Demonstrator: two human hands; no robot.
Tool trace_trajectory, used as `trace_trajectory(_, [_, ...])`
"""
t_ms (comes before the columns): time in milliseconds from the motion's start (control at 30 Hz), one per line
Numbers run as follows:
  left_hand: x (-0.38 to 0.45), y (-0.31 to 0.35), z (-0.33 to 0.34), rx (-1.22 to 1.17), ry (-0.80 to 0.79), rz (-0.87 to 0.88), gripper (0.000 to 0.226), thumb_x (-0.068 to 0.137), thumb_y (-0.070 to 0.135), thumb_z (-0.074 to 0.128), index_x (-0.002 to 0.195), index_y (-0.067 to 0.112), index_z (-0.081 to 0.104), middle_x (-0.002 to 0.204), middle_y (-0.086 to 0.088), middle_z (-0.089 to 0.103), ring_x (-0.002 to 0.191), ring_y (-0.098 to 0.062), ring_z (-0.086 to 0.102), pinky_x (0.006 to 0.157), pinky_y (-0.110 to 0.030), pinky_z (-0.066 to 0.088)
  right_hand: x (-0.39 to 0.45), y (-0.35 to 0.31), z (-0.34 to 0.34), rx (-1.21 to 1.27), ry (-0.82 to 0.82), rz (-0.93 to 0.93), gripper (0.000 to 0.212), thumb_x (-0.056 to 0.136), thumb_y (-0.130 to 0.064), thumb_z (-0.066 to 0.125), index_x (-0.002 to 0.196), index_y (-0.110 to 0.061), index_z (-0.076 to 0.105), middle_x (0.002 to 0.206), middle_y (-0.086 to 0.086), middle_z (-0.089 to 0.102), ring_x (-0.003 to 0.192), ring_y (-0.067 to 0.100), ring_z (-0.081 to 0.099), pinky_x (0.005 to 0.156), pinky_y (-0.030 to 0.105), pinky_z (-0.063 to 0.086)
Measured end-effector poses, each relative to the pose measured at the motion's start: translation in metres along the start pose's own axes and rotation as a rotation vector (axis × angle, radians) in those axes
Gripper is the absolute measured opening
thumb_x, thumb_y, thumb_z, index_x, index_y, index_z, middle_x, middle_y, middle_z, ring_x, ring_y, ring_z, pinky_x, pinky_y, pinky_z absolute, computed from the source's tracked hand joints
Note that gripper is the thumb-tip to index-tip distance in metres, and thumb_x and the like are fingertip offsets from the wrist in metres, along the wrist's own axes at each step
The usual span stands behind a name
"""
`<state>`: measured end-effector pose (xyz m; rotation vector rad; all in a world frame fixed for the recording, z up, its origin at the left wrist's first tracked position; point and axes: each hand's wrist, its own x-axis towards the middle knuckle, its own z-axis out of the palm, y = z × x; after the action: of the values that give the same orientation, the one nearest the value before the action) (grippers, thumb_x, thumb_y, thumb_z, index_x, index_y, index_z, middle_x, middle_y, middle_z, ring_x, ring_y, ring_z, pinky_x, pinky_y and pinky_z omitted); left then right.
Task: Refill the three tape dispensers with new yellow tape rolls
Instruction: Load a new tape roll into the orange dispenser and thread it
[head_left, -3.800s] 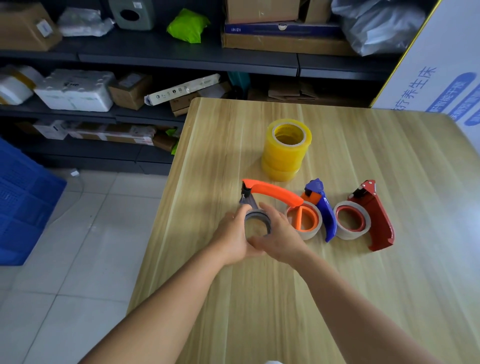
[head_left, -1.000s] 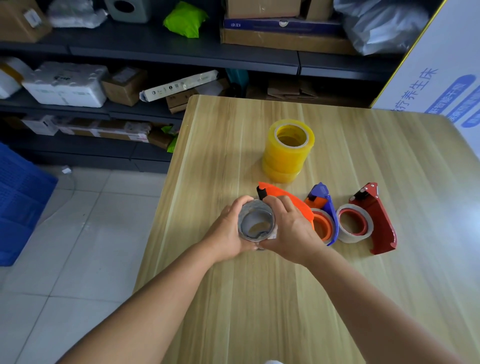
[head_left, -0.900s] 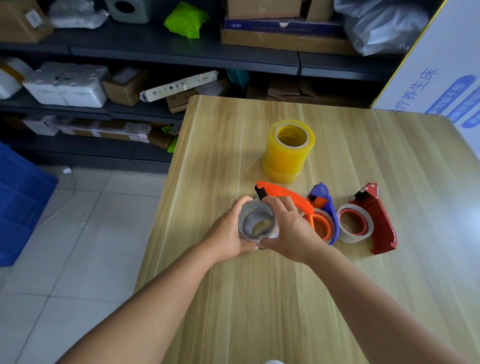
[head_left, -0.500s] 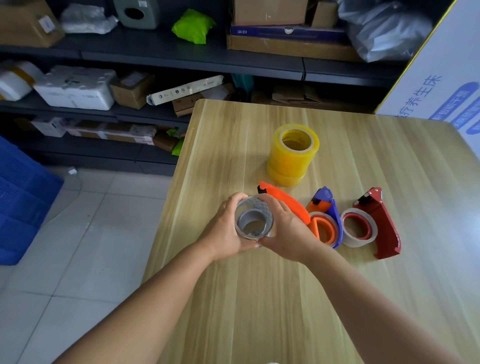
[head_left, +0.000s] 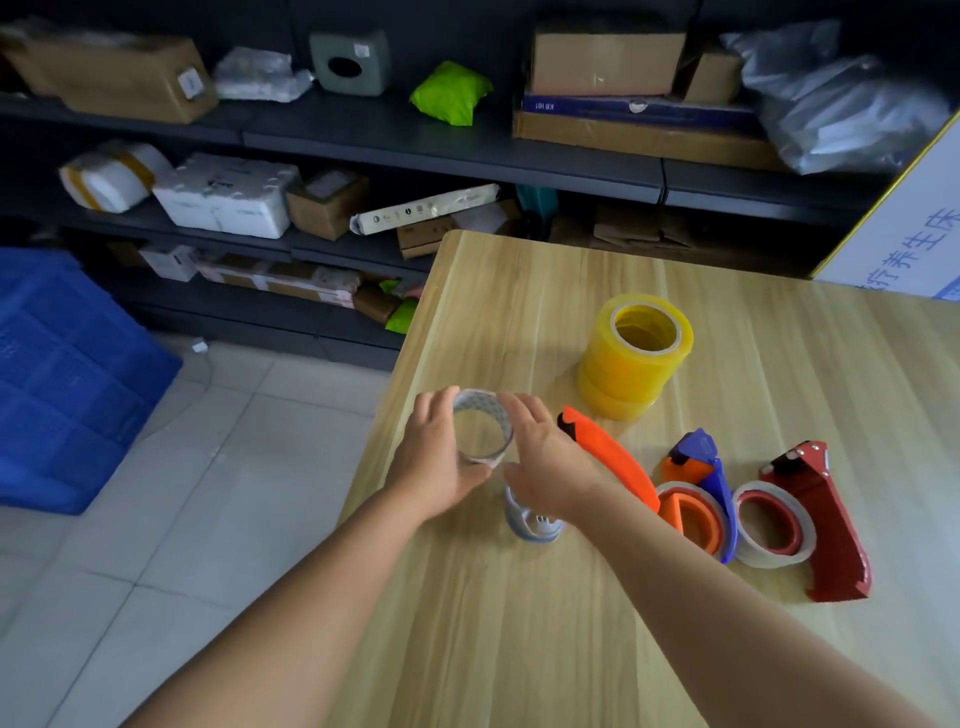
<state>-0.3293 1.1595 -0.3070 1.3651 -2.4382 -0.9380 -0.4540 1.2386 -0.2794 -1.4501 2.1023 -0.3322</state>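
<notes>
Three dispensers are seen on the wooden table (head_left: 519, 649): the orange dispenser (head_left: 605, 454) nearest the hands, the blue dispenser (head_left: 706, 483) and the red dispenser (head_left: 826, 525) further to the right, the last two each with a spent core on the hub. An empty tape core (head_left: 482, 425) is gripped by the left hand (head_left: 441, 452), whose fingers and thumb are curled round its rim; it is held clear of the orange dispenser's grey hub (head_left: 532, 522), which lies just below and toward the person.

The right hand (head_left: 545, 457) is spread beside the core with fingers straight, and whether they touch the core cannot be told. It lies over the near end of the orange dispenser, with its forearm across the table.

The stack of yellow tape rolls (head_left: 631, 356) stands flat, hole upward, beyond and to the right of both hands, just past the tip of the orange dispenser. The right hand is judged the nearer, so a reach forward and right is called for once the core is set aside. A roll would then have to be brought back and down over the hub.
</notes>
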Motion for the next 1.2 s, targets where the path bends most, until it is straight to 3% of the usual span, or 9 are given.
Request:
trace_trajectory(200, [0.029, -0.002, 0.008, 0.079, -0.087, -0.116, 0.097, 0.076, 0.034, 0.074, 0.15, 0.018, 0.013, 0.151, 0.003, 0.019, 0.125, -0.022, 0.047, 0.094, -0.035, 0.045, 0.037, 0.002, 0.001, -0.136, -0.151, 0.035, 0.074, 0.085, 0.007, 0.045, 0.151, -0.014, 0.019, 0.157, -0.004, 0.016, 0.095, 0.028, 0.064, 0.066, 0.032, 0.047])
trace_trajectory(300, [0.041, -0.003, 0.016, 0.108, -0.109, -0.142, 0.095, 0.077, 0.039, 0.074, 0.149, 0.018, 0.016, 0.151, 0.003, 0.023, 0.126, -0.021, 0.047, 0.094, -0.037, 0.046, 0.049, 0.007, 0.002, -0.156, -0.211, 0.031, 0.063, 0.086, 0.003, 0.046, 0.144, -0.011, 0.028, 0.153, 0.0, 0.026, 0.1, 0.029, 0.062, 0.068, 0.033, 0.044])
trace_trajectory(400, [0.052, -0.007, 0.021, 0.159, -0.12, -0.143, 0.091, 0.077, 0.041, 0.074, 0.147, 0.018, 0.021, 0.149, 0.002, 0.03, 0.126, -0.02, 0.046, 0.092, -0.036, 0.047, 0.058, 0.011, 0.002, -0.201, -0.249, 0.031, 0.066, 0.087, 0.0, 0.046, 0.147, -0.012, 0.023, 0.153, -0.002, 0.026, 0.099, 0.029, 0.062, 0.068, 0.034, 0.043])
trace_trajectory(533, [0.064, -0.007, 0.021, 0.272, -0.134, -0.126, 0.092, 0.079, 0.039, 0.072, 0.149, 0.016, 0.016, 0.152, 0.0, 0.028, 0.134, -0.021, 0.038, 0.102, -0.035, 0.041, 0.066, 0.011, -0.003, -0.221, -0.249, -0.011, 0.074, 0.089, -0.005, 0.047, 0.153, -0.015, 0.01, 0.161, -0.005, 0.01, 0.129, 0.026, 0.046, 0.09, 0.032, 0.042])
trace_trajectory(633, [0.072, 0.001, 0.016, 0.386, -0.219, -0.103, 0.1, 0.081, 0.036, 0.071, 0.152, 0.014, 0.003, 0.16, -0.002, 0.01, 0.145, -0.021, 0.018, 0.115, -0.034, 0.025, 0.067, 0.016, -0.01, -0.249, -0.208, -0.049, 0.076, 0.093, -0.015, 0.051, 0.154, -0.014, 0.006, 0.163, -0.001, 0.006, 0.146, 0.021, 0.021, 0.112, 0.032, 0.028])
trace_trajectory(767, [0.079, 0.023, 0.007, 0.407, -0.29, -0.016, 0.108, 0.081, 0.044, 0.068, 0.151, 0.016, -0.01, 0.161, 0.001, -0.008, 0.149, -0.017, -0.005, 0.121, -0.036, 0.008, 0.062, 0.023, -0.03, -0.253, -0.092, -0.045, 0.08, 0.094, -0.026, 0.054, 0.154, -0.012, 0.004, 0.163, 0.004, 0.004, 0.15, 0.019, 0.003, 0.119, 0.033, 0.011])
trace_trajectory(967, [0.092, 0.08, 0.016, 0.335, -0.231, 0.209, 0.096, 0.084, 0.043, 0.06, 0.152, 0.021, -0.004, 0.161, 0.004, -0.005, 0.148, -0.014, -0.003, 0.119, -0.034, 0.01, 0.04, 0.05, -0.076, -0.262, 0.189, 0.023, 0.075, 0.093, -0.024, 0.051, 0.154, -0.015, 0.01, 0.163, 0.001, 0.009, 0.15, 0.018, 0.002, 0.119, 0.032, 0.005])
trace_trajectory(1067, [0.098, 0.108, 0.027, 0.333, -0.222, 0.312, 0.089, 0.086, 0.038, 0.061, 0.152, 0.027, 0.003, 0.161, 0.003, 0.0, 0.148, -0.015, 0.003, 0.119, -0.034, 0.015, 0.029, 0.073, -0.092, -0.309, 0.242, 0.107, 0.076, 0.092, -0.03, 0.052, 0.154, -0.015, 0.011, 0.162, 0.0, 0.01, 0.15, 0.02, 0.002, 0.119, 0.035, 0.006])
trace_trajectory(1200, [0.104, 0.133, 0.04, 0.319, -0.272, 0.316, 0.077, 0.091, 0.034, 0.057, 0.149, 0.042, 0.007, 0.162, -0.002, 0.0, 0.148, -0.021, 0.01, 0.116, -0.036, 0.021, 0.019, 0.1, -0.104, -0.287, 0.275, 0.207, 0.076, 0.091, -0.032, 0.057, 0.153, -0.02, 0.015, 0.162, 0.001, 0.011, 0.15, 0.022, 0.002, 0.118, 0.036, 0.01])
